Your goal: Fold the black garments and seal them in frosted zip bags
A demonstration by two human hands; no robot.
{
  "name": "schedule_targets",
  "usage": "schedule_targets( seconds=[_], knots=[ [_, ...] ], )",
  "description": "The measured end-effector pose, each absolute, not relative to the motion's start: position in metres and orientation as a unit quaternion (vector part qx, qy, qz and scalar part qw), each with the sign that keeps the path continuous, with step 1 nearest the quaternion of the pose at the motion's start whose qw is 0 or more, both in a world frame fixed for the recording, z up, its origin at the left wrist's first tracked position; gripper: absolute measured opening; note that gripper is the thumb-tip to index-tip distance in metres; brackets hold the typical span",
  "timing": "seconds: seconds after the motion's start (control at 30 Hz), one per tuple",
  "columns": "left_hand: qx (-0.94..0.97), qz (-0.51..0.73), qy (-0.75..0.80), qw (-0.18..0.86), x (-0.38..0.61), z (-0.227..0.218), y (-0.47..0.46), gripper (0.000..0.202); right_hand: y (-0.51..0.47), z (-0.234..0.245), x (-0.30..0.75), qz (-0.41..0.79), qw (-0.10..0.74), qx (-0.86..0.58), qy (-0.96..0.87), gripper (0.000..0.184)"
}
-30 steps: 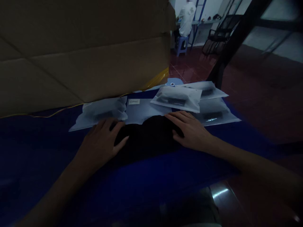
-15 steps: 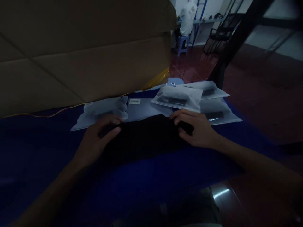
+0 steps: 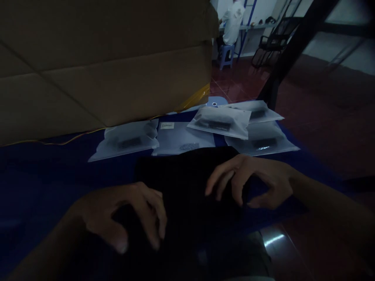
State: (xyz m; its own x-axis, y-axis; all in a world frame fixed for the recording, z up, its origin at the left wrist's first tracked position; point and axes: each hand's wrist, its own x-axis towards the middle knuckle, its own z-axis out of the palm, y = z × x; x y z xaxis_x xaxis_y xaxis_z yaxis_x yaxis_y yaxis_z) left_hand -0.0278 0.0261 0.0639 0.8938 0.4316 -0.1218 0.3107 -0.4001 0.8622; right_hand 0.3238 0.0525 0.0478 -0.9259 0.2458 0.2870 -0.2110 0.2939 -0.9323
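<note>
Black cloth [image 3: 184,175] lies unbagged on blue counter [image 3: 43,183]; left hand [image 3: 125,214] curled on it, grip unclear; right hand [image 3: 252,183] half-open, fingertips [image 3: 208,191] touching it. Four filled bags [image 3: 219,121] lie beyond.

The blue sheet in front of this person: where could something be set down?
The widest bare patch is the blue sheet, left of the left hand and below the cardboard box. It is crowded ahead, where frosted pouches lie together beyond the black cloth under the left hand and the right hand.
</note>
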Motion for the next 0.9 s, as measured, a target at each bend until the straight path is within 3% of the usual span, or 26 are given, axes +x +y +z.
schedule_targets(
  seconds=[0.1,0.2,0.3,0.4,0.5,0.6,0.7,0.8,0.9],
  knots=[
    [0.740,0.019,0.252,0.624,-0.022,0.062,0.024,0.049,0.051,0.048,0.325,0.631,0.141,-0.034,-0.762,0.016],
    [0.713,0.029,0.329,0.619,-0.022,0.052,0.024,0.041,0.052,0.046,0.326,0.656,0.102,-0.089,-0.742,0.027],
    [0.735,0.068,0.408,0.537,-0.022,0.040,0.025,0.032,0.055,0.038,0.326,0.621,0.150,-0.195,-0.744,0.025],
    [0.803,0.116,0.456,0.367,-0.018,0.031,0.022,0.030,0.061,0.031,0.327,0.413,0.271,-0.346,-0.798,0.016],
    [0.877,0.117,0.402,0.235,-0.012,0.027,0.016,0.046,0.065,0.030,0.329,0.279,0.289,-0.346,-0.848,0.023],
    [0.924,0.077,0.333,0.170,-0.005,0.026,0.010,0.065,0.061,0.034,0.326,0.295,0.244,-0.202,-0.901,0.033],
    [0.942,0.038,0.303,0.138,0.001,0.024,0.006,0.082,0.054,0.035,0.320,0.329,0.180,-0.098,-0.922,0.025],
    [0.946,0.024,0.299,0.124,0.001,0.021,0.006,0.091,0.049,0.034,0.318,0.349,0.132,-0.100,-0.922,0.014],
    [0.941,0.009,0.318,0.116,-0.003,0.018,0.007,0.097,0.050,0.031,0.318,0.332,0.140,-0.115,-0.926,0.014]
  ],
)
